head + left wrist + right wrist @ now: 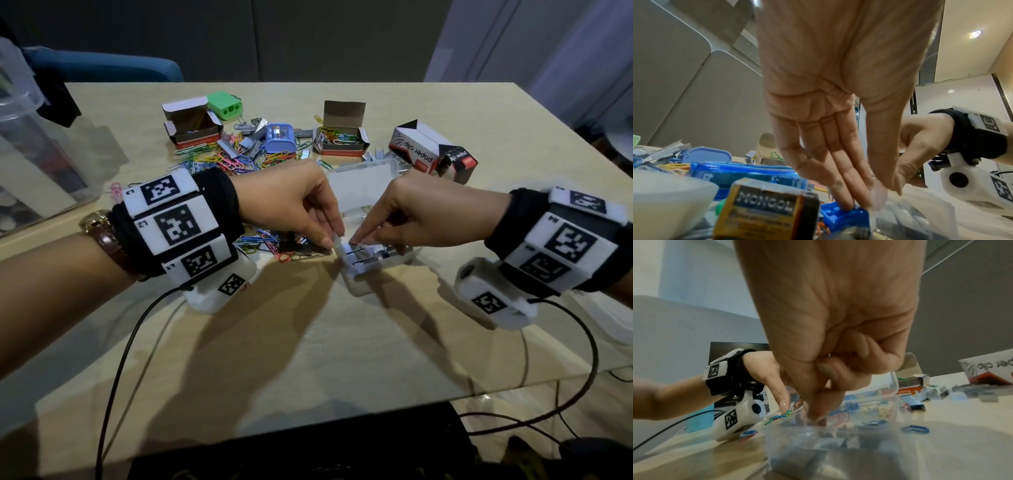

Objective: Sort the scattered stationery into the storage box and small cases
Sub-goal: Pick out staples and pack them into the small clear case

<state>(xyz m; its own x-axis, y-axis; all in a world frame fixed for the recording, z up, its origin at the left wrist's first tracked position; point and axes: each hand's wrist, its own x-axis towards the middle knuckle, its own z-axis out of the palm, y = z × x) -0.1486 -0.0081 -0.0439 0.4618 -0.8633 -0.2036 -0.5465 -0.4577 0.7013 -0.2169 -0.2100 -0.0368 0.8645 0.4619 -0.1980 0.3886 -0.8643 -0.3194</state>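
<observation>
Nearest, small clear case [363,274]: lying open on the desk [308,359] just in front of both hands, holding dark strips that look like staples; its lid [359,186] is standing up behind the hands.
Left hand [291,205]: reaching down to the left end of the case, its fingers [330,236] curling onto the case's edge; in the left wrist view the fingers are pointing straight down, so whether they are pinching the edge or only touching it, I cannot tell.
Right hand [421,219]: coming in from the right, forefinger [359,236] pressing down into the case while the other fingers are curling into the palm, as the right wrist view shows.
Far left, large clear storage box [30,144]: sitting at the desk's left edge, contents blurred.
Left rear, open carton [193,125]: standing beside a green sharpener [226,104].
Scattered clips [219,159]: lying loose in many colours, spreading behind the left wrist.
Centre, blue sharpener [279,137]: sitting among grey staple strips.
Centre rear, second open carton [342,138]: holding coloured paper clips.
Right rear, paper clip boxes [424,150]: lying on their sides, flaps open.
</observation>
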